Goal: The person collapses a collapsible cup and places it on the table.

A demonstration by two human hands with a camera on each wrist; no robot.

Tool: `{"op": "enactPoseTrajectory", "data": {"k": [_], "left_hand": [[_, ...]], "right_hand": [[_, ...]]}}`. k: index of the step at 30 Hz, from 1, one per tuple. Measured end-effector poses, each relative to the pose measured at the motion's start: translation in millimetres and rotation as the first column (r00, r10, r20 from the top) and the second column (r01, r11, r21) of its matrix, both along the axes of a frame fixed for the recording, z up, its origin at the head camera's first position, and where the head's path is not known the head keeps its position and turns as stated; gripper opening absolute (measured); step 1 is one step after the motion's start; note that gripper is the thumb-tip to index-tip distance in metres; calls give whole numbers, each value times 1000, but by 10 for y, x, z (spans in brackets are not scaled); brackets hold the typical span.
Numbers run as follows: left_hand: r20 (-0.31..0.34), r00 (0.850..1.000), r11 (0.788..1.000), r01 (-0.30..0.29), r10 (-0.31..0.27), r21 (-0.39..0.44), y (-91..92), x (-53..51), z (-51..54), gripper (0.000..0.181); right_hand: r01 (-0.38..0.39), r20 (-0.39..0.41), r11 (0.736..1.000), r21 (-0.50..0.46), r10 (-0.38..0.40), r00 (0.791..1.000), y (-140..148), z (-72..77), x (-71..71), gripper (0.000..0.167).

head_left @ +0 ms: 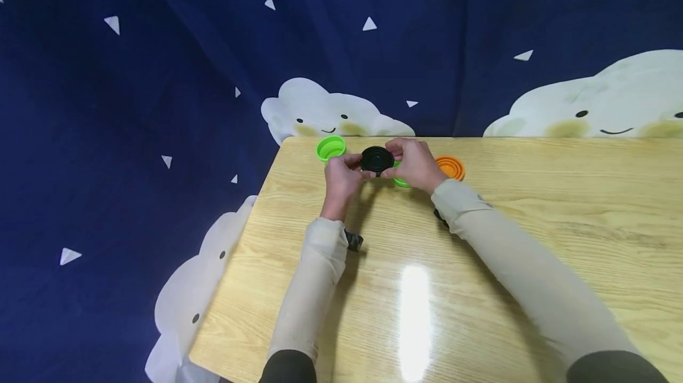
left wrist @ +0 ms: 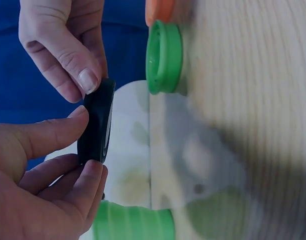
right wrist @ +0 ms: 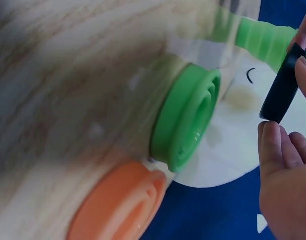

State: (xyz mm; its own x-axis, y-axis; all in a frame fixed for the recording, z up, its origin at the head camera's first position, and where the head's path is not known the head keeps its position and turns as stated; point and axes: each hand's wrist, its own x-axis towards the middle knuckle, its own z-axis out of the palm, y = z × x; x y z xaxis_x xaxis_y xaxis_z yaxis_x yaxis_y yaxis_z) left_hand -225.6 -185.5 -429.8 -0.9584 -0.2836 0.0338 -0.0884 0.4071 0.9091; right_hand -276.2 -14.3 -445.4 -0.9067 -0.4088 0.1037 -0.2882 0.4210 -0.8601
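A flattened black collapsible cup [head_left: 377, 159] is held above the table between both hands, its ringed face toward the head camera. My left hand [head_left: 342, 181] pinches its left edge with thumb and fingers. On the opposite edge, my right hand [head_left: 418, 163] grips it with the fingertips. Seen from the left wrist, the black cup [left wrist: 95, 120] is a thin disc on edge. An expanded green collapsible cup [head_left: 331, 148] stands just beyond the left hand. A flattened green cup [right wrist: 185, 117] lies partly behind the right hand in the head view.
To the right of the right hand lies a flattened orange collapsible cup [head_left: 450, 168]. The wooden table [head_left: 560, 223] ends at the back against a dark blue curtain [head_left: 427, 39] printed with clouds. The table's left edge runs close to the left arm.
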Motion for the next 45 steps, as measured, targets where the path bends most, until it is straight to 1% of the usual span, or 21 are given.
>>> {"op": "enactPoseTrajectory", "data": {"k": [6, 11, 18, 25, 31, 35, 40, 45], "left_hand": [[10, 1000, 998, -5, 5, -56, -58, -47, -75, 51], [23, 1000, 997, -17, 19, -73, -91, -72, -119, 52], [32, 999, 988, -14, 19, -154, -149, -100, -208, 47], [54, 998, 989, -23, 31, -148, -195, -111, -296, 48], [72, 997, 977, -21, 38, -213, -212, -121, -348, 47], [89, 995, 974, -13, 34, -226, -211, -120, -378, 44], [89, 996, 969, 2, 20, -248, -212, -120, -407, 40], [103, 994, 965, 0, 28, -263, -215, -128, -428, 43]], "right_hand": [[-3, 13, 1000, 22, 3, 1000, -80, -41, -41, 70], [1, -7, 999, 50, 0, 1000, -145, -65, -63, 69], [-6, -12, 995, 99, 7, 1000, -214, -135, -83, 70], [-6, -4, 987, 161, 6, 1000, -264, -190, -93, 70], [-19, -13, 975, 221, 22, 1000, -301, -233, -113, 69], [-38, -5, 966, 257, 40, 999, -315, -251, -116, 70], [-54, -6, 960, 273, 58, 998, -335, -282, -125, 71], [-53, -20, 959, 280, 61, 998, -359, -310, -140, 71]]}}
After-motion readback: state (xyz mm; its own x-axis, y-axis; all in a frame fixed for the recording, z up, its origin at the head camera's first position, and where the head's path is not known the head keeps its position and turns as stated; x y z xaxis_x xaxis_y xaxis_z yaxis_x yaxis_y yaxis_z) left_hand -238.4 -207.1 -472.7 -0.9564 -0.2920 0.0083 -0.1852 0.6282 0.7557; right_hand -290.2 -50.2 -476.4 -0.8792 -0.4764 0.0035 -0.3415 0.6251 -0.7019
